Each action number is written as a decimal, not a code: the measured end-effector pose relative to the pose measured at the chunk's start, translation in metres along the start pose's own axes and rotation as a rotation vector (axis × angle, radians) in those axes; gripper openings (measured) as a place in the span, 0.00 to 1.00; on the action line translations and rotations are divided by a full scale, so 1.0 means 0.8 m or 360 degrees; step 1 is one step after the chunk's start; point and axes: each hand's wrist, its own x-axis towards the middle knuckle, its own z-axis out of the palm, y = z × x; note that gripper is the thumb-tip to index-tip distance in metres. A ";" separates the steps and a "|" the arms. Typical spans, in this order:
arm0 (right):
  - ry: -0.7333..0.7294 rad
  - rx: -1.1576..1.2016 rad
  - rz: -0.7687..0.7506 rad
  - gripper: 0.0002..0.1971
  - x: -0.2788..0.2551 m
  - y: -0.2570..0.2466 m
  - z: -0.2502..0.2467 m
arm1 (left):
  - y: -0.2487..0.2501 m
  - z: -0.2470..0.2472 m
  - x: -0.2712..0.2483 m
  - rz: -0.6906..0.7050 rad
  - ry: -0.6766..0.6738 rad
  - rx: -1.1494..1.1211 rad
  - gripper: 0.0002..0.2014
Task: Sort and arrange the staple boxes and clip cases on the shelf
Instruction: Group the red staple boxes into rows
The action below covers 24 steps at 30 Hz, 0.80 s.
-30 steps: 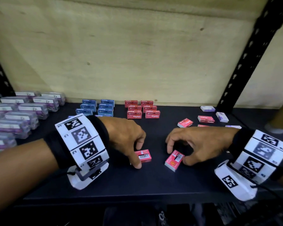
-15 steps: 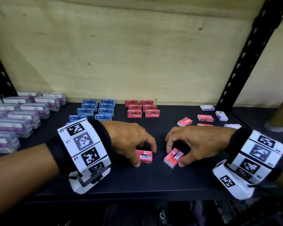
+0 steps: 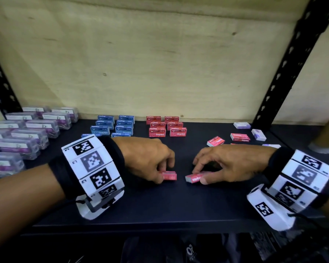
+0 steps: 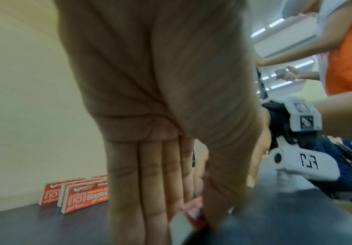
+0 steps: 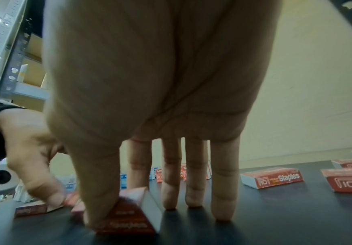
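Observation:
Two small red staple boxes lie near the middle front of the black shelf. My left hand pinches the left box between thumb and forefinger; the left wrist view shows that box tipped up against the thumb. My right hand pinches the right box, which is tilted on its long edge with its Staples face toward me. In the right wrist view the thumb presses on that box, while the other fingertips touch the shelf.
Sorted rows stand at the back: clear clip cases left, blue staple boxes, red staple boxes. Loose red boxes and white-purple boxes lie at the right, near a black upright. A person in orange stands behind.
Both red boxes have been turned from lying flat, barcode side up, onto their edges. My hands closed in on them and stayed near the shelf's middle front.

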 end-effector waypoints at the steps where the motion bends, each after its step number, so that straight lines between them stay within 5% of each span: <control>1: -0.0004 -0.0005 0.0003 0.15 0.001 0.000 -0.001 | -0.001 -0.002 -0.001 -0.0009 0.0012 0.0007 0.14; 13: 0.0062 -0.0125 -0.0021 0.15 0.010 0.005 0.003 | -0.011 -0.008 0.000 0.0009 -0.0018 -0.0001 0.04; 24: 0.0173 -0.0043 -0.0033 0.14 0.012 0.013 0.000 | -0.007 -0.001 -0.001 -0.0053 0.0049 0.0025 0.10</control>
